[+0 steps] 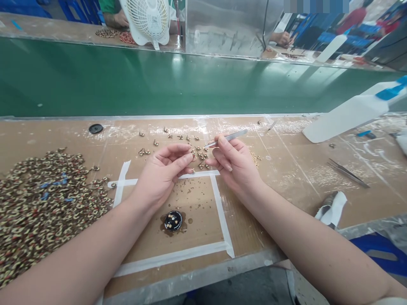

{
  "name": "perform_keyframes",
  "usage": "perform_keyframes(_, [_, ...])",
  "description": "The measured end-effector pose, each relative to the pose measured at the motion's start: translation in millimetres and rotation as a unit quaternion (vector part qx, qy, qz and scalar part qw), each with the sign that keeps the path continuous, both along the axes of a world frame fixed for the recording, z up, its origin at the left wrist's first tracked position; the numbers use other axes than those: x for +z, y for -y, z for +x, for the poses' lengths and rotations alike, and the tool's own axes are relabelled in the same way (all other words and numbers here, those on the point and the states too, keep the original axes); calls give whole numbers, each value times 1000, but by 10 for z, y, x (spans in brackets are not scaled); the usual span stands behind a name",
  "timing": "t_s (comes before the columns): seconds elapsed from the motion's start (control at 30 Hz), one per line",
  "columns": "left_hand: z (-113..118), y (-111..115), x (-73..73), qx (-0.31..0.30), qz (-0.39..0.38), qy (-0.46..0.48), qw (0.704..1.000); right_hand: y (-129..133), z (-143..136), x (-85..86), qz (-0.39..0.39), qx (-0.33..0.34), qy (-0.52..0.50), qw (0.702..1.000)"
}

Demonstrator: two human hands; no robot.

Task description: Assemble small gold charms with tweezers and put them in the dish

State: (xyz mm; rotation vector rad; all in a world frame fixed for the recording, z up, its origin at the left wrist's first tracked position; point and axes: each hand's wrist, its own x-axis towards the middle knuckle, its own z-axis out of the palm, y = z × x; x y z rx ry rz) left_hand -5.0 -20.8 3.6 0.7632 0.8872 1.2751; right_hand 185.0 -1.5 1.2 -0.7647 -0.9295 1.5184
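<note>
My left hand (163,171) is closed in a pinch on a small metal part (193,155), mostly hidden by the fingertips. In my right hand (235,165) are silver tweezers (235,134), gripped between thumb and fingers, tips pointing left toward the part. Beneath and behind the fingertips lie several small brass-and-dark parts (202,155), loosely scattered. Tiny gold-coloured pieces (255,159) are partly hidden behind my right hand. Between my forearms, a small black dish (173,220) holds dark liquid and a few light bits, with a wet stain around it.
A large heap of similar small parts (47,207) covers the left side. White tape (222,216) frames the dish. Rightward lie a white bottle (346,112) and more tweezers (349,173). A black lid (96,128) sits left. Beyond the green belt (127,80) stands a fan (149,21); other people's hands work there.
</note>
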Motion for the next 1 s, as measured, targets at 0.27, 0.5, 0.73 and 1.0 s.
perform_keyframes(0.27, [15,29,8,10,35,-23,999,119,-84,99,39,-90,72,993])
perform_keyframes(0.5, [34,79,1,25,93,-64,993,186,-103,97,56,-114,102,987])
perform_keyframes(0.73, [33,80,-29,51,109,-97,988,182,-98,69,78,-127,129,980])
perform_keyframes(1.0, [64,98,-11,87,123,-123,981,176,-97,30,78,-136,135,978])
